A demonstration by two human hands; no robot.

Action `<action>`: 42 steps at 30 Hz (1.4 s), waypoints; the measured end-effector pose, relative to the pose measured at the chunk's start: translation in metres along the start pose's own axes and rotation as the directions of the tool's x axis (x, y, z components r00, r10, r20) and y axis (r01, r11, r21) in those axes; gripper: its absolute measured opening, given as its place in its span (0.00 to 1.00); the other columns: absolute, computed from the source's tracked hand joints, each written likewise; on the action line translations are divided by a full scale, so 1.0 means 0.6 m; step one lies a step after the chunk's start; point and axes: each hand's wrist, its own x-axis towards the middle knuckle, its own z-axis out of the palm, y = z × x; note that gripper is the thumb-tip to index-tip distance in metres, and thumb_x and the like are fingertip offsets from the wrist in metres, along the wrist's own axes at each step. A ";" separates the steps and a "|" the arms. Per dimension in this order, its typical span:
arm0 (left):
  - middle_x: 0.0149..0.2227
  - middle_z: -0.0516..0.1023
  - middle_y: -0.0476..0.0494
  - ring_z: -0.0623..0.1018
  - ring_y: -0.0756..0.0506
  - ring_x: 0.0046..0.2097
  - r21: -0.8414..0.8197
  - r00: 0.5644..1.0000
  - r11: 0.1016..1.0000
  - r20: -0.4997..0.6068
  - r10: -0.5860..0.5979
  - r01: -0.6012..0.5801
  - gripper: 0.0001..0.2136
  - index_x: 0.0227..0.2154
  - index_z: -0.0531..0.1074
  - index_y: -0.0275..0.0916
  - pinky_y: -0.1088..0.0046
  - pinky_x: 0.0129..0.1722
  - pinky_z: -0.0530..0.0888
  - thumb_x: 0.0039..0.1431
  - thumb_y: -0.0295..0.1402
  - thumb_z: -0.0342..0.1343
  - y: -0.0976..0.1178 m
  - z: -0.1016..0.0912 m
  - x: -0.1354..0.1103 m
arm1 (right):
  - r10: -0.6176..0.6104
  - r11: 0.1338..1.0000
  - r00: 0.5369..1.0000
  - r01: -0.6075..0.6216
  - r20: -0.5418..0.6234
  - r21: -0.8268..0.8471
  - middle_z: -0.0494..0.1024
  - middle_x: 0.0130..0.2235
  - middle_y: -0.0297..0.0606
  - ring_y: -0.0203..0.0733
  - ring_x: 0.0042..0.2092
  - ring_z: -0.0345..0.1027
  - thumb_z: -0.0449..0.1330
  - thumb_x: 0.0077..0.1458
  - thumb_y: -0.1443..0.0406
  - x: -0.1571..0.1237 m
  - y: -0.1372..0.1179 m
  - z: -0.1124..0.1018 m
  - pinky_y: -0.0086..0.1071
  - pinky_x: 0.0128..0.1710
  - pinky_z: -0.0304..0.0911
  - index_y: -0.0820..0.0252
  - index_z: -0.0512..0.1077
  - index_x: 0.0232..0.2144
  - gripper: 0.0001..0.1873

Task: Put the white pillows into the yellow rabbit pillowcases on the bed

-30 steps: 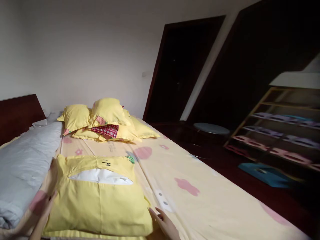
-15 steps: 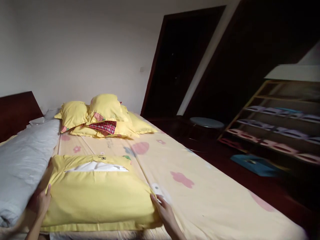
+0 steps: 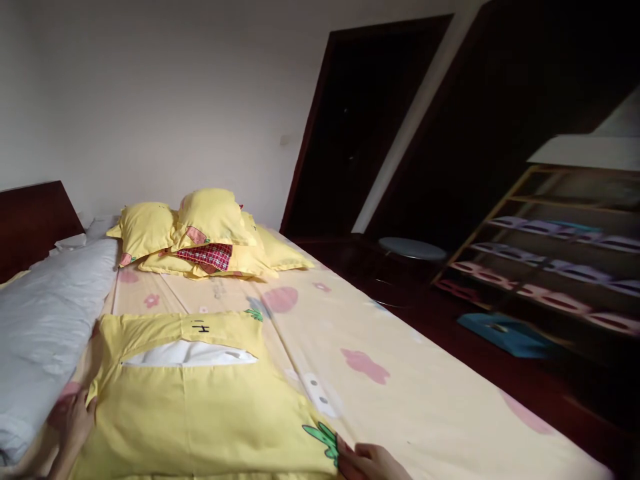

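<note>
A yellow pillow (image 3: 200,413) lies before me on the bed, its case slit open near the far end. White filling (image 3: 187,353) shows through the slit, with "Hi" lettering beyond it. My left hand (image 3: 77,423) is closed on the pillow's left edge. At the near right corner, beside a green leaf print, my right hand (image 3: 373,461) grips the case; its lower part is cut off by the frame.
Several yellow pillows (image 3: 215,217) are piled at the bed's far end, with red plaid cloth (image 3: 207,255) among them. A rolled grey-white quilt (image 3: 55,320) lies along the left. Right of the bed (image 3: 440,393) stand a round stool (image 3: 413,249) and a slipper rack (image 3: 530,167).
The pillow has come slightly nearer and lies flatter, with its lettering and slit showing more fully. My right hand has moved down and right to the corner; my left hand is slightly lower.
</note>
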 end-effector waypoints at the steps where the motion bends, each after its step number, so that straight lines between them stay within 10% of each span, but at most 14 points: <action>1: 0.42 0.82 0.32 0.78 0.31 0.50 0.020 0.991 0.996 -0.098 0.092 -0.091 0.17 0.37 0.77 0.39 0.55 0.52 0.72 0.53 0.39 0.46 0.020 -0.007 -0.005 | -0.043 0.993 0.999 0.040 -0.033 -0.107 0.74 0.17 0.43 0.55 0.25 0.71 0.64 0.31 0.48 0.001 -0.019 0.001 0.46 0.30 0.65 0.52 0.66 0.08 0.19; 3: 0.52 0.78 0.32 0.75 0.35 0.56 0.000 0.924 0.943 -0.199 0.325 -0.332 0.21 0.49 0.74 0.37 0.58 0.58 0.69 0.57 0.36 0.45 0.080 -0.020 -0.018 | -0.245 0.960 0.966 0.231 -0.079 -0.156 0.82 0.32 0.48 0.62 0.38 0.75 0.63 0.35 0.48 -0.005 -0.080 0.024 0.51 0.42 0.67 0.52 0.77 0.20 0.15; 6: 0.62 0.69 0.36 0.66 0.42 0.65 -0.101 0.748 0.741 -0.092 0.657 -0.664 0.24 0.60 0.65 0.39 0.63 0.65 0.63 0.63 0.37 0.42 0.193 -0.020 -0.041 | -0.612 0.791 0.789 0.611 -0.062 -0.032 0.76 0.56 0.46 0.57 0.57 0.67 0.56 0.51 0.48 -0.030 -0.198 0.116 0.48 0.58 0.59 0.53 0.74 0.51 0.29; 10: 0.67 0.61 0.41 0.60 0.41 0.68 -0.092 0.586 0.607 0.181 0.790 -0.790 0.26 0.65 0.56 0.43 0.56 0.66 0.61 0.65 0.39 0.43 0.281 0.030 -0.070 | -0.661 0.639 0.658 0.746 0.361 -0.189 0.60 0.67 0.45 0.56 0.68 0.51 0.51 0.59 0.50 -0.063 -0.287 0.269 0.54 0.64 0.47 0.53 0.61 0.64 0.33; 14: 0.59 0.73 0.39 0.70 0.40 0.61 -0.033 0.612 0.633 0.221 0.759 -0.773 0.21 0.58 0.66 0.42 0.54 0.60 0.66 0.65 0.42 0.44 0.280 0.064 -0.085 | -0.614 0.556 0.669 0.743 0.418 -0.372 0.61 0.66 0.47 0.57 0.67 0.51 0.53 0.59 0.54 -0.077 -0.276 0.326 0.54 0.64 0.45 0.55 0.61 0.63 0.31; 20: 0.33 0.77 0.46 0.77 0.45 0.39 -0.069 0.630 0.642 0.134 0.765 -0.764 0.14 0.32 0.72 0.42 0.69 0.40 0.70 0.67 0.37 0.43 0.284 0.022 -0.075 | -0.740 0.540 0.633 0.761 0.229 -0.360 0.79 0.34 0.43 0.48 0.40 0.71 0.54 0.56 0.66 -0.069 -0.265 0.258 0.39 0.45 0.60 0.59 0.74 0.30 0.09; 24: 0.24 0.72 0.50 0.74 0.49 0.30 -0.207 0.672 0.663 0.035 0.740 -0.719 0.18 0.27 0.69 0.41 0.74 0.32 0.67 0.69 0.38 0.39 0.318 -0.005 -0.054 | -0.763 0.545 0.608 0.787 0.218 -0.289 0.80 0.34 0.41 0.45 0.38 0.72 0.51 0.60 0.63 -0.040 -0.305 0.213 0.35 0.41 0.61 0.56 0.77 0.32 0.14; 29: 0.44 0.78 0.42 0.76 0.44 0.49 -0.019 0.683 0.682 -0.001 0.731 -0.731 0.14 0.30 0.74 0.41 0.63 0.50 0.70 0.66 0.34 0.44 0.346 0.013 -0.037 | -0.692 0.589 0.666 0.744 0.278 -0.316 0.82 0.35 0.41 0.49 0.41 0.73 0.53 0.58 0.63 -0.027 -0.343 0.206 0.40 0.45 0.60 0.55 0.79 0.32 0.14; 33: 0.66 0.63 0.42 0.62 0.40 0.67 0.095 0.709 0.703 0.138 0.691 -0.704 0.12 0.40 0.76 0.44 0.52 0.62 0.62 0.64 0.28 0.47 0.334 0.070 -0.028 | -0.658 0.589 0.671 0.741 0.342 -0.322 0.82 0.31 0.38 0.47 0.37 0.75 0.56 0.53 0.64 -0.026 -0.368 0.216 0.39 0.45 0.61 0.55 0.79 0.29 0.10; 38: 0.57 0.75 0.42 0.72 0.42 0.60 0.004 0.663 0.664 0.052 0.747 -0.748 0.15 0.41 0.76 0.44 0.55 0.57 0.68 0.66 0.29 0.43 0.339 0.074 -0.021 | -0.693 0.566 0.633 0.774 0.344 -0.285 0.79 0.50 0.43 0.49 0.52 0.72 0.44 0.64 0.55 -0.051 -0.392 0.249 0.41 0.54 0.60 0.53 0.74 0.51 0.24; 42: 0.47 0.80 0.42 0.77 0.43 0.50 -0.027 0.527 0.528 -0.119 0.841 -0.849 0.14 0.31 0.75 0.41 0.61 0.48 0.72 0.66 0.29 0.44 0.362 0.037 -0.039 | -0.549 0.567 0.651 0.751 0.525 -0.339 0.79 0.52 0.47 0.59 0.54 0.71 0.53 0.57 0.46 -0.084 -0.370 0.315 0.49 0.53 0.62 0.53 0.75 0.52 0.28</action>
